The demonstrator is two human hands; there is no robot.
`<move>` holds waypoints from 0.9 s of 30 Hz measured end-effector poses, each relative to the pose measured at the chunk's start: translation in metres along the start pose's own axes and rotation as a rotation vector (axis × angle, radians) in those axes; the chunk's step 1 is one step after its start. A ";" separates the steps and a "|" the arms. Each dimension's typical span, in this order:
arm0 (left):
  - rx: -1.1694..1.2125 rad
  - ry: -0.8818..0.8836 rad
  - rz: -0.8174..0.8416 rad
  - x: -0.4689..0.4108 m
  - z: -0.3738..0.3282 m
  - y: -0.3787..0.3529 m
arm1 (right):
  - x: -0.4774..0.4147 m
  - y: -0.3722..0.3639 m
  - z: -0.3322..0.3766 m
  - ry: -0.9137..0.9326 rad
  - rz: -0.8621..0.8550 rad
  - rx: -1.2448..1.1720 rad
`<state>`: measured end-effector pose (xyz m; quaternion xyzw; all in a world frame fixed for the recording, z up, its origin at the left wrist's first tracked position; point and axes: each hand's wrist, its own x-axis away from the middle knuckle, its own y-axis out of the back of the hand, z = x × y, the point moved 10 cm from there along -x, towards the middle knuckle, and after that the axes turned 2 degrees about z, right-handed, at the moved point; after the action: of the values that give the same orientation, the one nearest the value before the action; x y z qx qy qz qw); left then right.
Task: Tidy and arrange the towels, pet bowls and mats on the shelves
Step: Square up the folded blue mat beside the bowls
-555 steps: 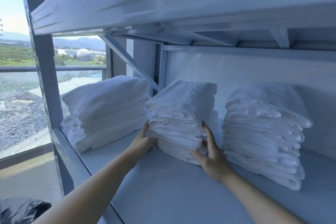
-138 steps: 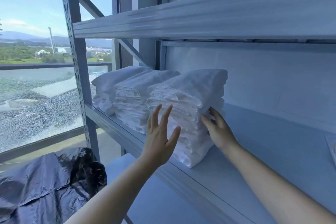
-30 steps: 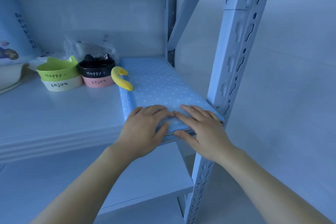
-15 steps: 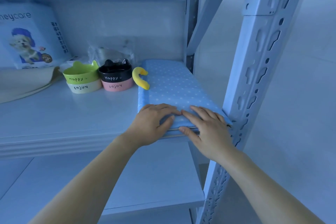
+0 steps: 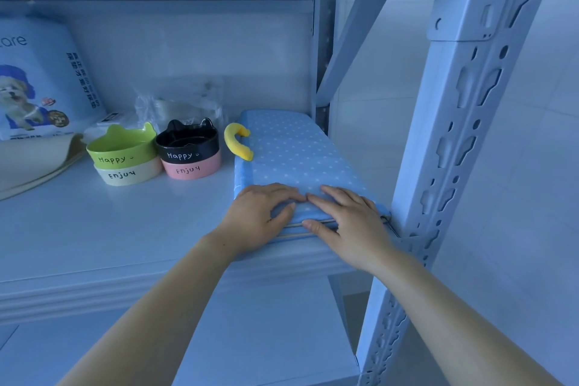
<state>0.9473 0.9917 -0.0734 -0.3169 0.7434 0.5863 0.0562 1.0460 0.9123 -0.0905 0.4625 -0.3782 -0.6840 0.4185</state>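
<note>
mat (image 5: 297, 153) folded, at right end of shelf (image 5: 94, 229), tight by post (image 5: 454, 150), likely to leave room. left hand (image 5: 260, 213) and right hand (image 5: 351, 222) flat on its front edge, fingertips meeting, pressing down, probably squaring folds. bowls (image 5: 188, 150) just left, grouped.
</note>
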 end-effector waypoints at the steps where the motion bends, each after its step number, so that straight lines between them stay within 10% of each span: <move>1: -0.002 -0.002 -0.002 -0.002 0.003 -0.001 | -0.003 -0.001 0.000 0.000 0.011 -0.004; 27: -0.014 -0.020 -0.087 -0.045 0.071 0.004 | -0.082 -0.033 -0.008 0.044 0.142 0.050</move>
<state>0.9602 1.0753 -0.0713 -0.3435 0.7243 0.5914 0.0869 1.0648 0.9990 -0.0969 0.4598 -0.4178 -0.6325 0.4626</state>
